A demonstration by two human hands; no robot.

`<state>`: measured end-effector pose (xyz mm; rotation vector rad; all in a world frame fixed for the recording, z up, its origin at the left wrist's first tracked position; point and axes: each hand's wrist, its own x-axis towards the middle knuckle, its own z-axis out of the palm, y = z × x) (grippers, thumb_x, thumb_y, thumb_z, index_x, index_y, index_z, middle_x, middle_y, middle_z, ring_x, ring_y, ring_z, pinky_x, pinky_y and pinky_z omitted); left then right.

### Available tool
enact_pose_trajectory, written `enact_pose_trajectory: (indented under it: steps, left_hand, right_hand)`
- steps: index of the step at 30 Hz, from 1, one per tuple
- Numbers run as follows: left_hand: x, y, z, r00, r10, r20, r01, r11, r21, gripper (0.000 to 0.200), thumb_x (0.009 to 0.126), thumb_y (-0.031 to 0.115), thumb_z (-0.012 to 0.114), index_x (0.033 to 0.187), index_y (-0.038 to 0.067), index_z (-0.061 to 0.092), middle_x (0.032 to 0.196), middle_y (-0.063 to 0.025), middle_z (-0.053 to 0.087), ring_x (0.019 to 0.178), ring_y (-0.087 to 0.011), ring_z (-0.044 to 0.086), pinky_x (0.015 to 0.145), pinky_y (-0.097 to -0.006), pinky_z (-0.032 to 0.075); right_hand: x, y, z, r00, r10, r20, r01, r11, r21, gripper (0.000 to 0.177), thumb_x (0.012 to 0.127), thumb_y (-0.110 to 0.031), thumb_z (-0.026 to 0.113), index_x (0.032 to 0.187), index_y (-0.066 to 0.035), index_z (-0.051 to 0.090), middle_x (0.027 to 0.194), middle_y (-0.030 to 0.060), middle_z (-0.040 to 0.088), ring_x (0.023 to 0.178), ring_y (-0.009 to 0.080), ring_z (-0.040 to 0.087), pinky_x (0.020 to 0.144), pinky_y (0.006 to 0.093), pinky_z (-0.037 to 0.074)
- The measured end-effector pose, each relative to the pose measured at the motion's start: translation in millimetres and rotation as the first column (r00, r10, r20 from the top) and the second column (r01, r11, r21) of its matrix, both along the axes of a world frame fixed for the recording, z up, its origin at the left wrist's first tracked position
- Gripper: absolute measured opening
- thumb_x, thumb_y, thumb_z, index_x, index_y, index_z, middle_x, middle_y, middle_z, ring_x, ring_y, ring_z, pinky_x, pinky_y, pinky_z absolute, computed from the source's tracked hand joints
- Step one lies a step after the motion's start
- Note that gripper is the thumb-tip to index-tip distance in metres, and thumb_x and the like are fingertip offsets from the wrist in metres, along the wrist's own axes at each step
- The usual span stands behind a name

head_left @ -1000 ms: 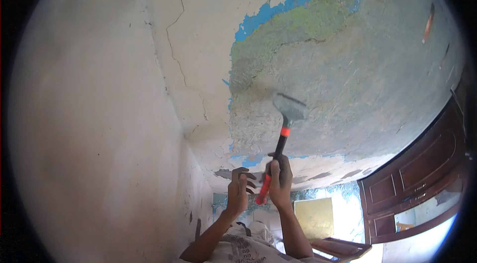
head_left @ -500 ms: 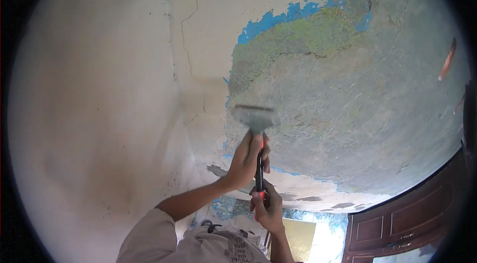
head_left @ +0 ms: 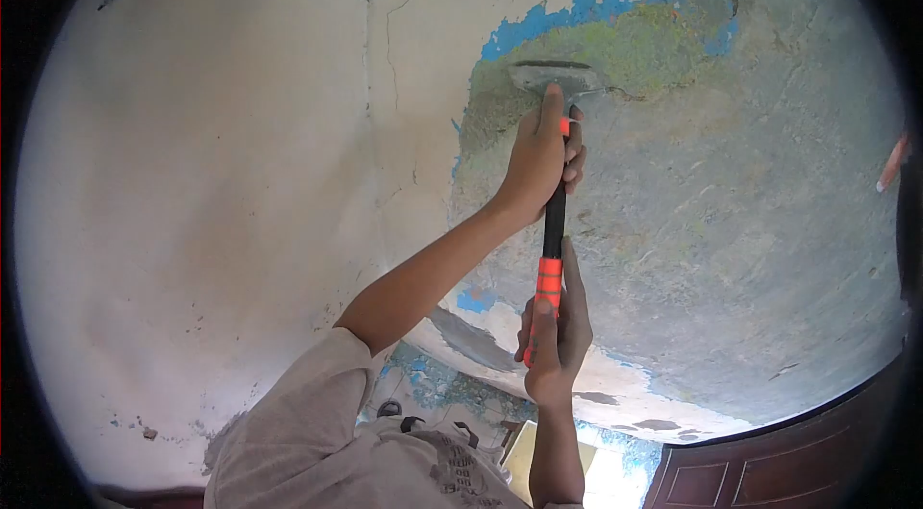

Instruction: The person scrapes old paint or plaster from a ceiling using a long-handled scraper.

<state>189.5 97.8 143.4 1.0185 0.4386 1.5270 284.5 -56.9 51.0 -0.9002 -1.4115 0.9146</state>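
Note:
A long-handled scraper [head_left: 555,221] with a wide metal blade, a black shaft and a red-orange grip stands upright before me. Its blade [head_left: 560,78] lies at the wall, over the green-grey patch [head_left: 615,52] just under a strip of blue paint [head_left: 567,19]. High on the shaft, close below the blade, my left hand [head_left: 540,158] is wrapped with its thumb stretched up along the tool. Lower down, my right hand [head_left: 558,341] closes around the red-orange grip, one finger extended upward along the shaft.
Bare grey plaster [head_left: 711,211] spreads to the right. Cream painted wall [head_left: 240,173] fills the left, with a corner line between. Dark wooden cabinet doors [head_left: 750,475] stand at lower right. Paint flecks litter the floor [head_left: 461,384], where a sandal [head_left: 389,409] shows.
Both hands have moved up and slightly right with the scraper. Its blade has gone from the bare grey plaster to the green patch near the blue paint.

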Motion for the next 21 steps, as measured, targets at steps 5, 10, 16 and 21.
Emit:
enact_pose_trajectory:
  steps: [5, 10, 16, 21]
  left_hand:
    - [-2, -2, 5, 1.000, -0.016, -0.008, 0.015, 1.000, -0.027, 0.050, 0.107, 0.058, 0.042, 0.098, 0.010, 0.048, 0.058, 0.0059, 0.031, 0.045, -0.0059, 0.032, 0.039, -0.0249, 0.028]
    - [-7, 4, 13, 0.999, -0.030, 0.022, 0.031, 0.999, -0.010, 0.049, 0.107, 0.057, 0.041, 0.096, 0.010, 0.048, 0.058, 0.0060, 0.030, 0.043, -0.0060, 0.031, 0.036, -0.0244, 0.027]
    - [-8, 1, 11, 0.998, -0.047, 0.036, 0.049, 0.998, -0.039, 0.049, 0.108, 0.056, 0.040, 0.094, 0.010, 0.048, 0.057, 0.0060, 0.030, 0.042, -0.0055, 0.030, 0.034, -0.0237, 0.026]
    - [-14, 2, 22, 0.994, -0.080, 0.077, 0.083, 0.996, -0.029, 0.048, 0.108, 0.057, 0.040, 0.093, 0.011, 0.046, 0.057, 0.0063, 0.029, 0.042, -0.0053, 0.029, 0.033, -0.0233, 0.026]
  right_hand:
    - [-11, -6, 12, 0.999, -0.011, 0.048, 0.012, 1.000, -0.020, 0.063, 0.108, -0.029, 0.042, 0.162, -0.002, 0.025, 0.080, 0.0022, 0.056, 0.056, 0.0033, 0.042, 0.049, 0.0219, 0.034]
    - [-12, -2, 22, 0.993, -0.012, 0.119, 0.011, 1.000, 0.003, 0.060, 0.109, -0.022, 0.038, 0.162, 0.002, 0.023, 0.083, 0.0060, 0.059, 0.057, 0.0040, 0.043, 0.051, 0.0228, 0.034]
    - [-18, -7, 25, 0.983, -0.043, 0.181, 0.033, 0.998, 0.059, 0.059, 0.109, -0.018, 0.037, 0.161, 0.005, 0.021, 0.083, 0.0094, 0.060, 0.061, 0.0051, 0.046, 0.053, 0.0247, 0.036]
    - [-19, -8, 35, 0.969, -0.046, 0.244, 0.035, 0.998, 0.050, 0.058, 0.107, -0.012, 0.037, 0.161, 0.006, 0.021, 0.094, 0.0185, 0.065, 0.062, 0.0073, 0.050, 0.054, 0.0256, 0.039]
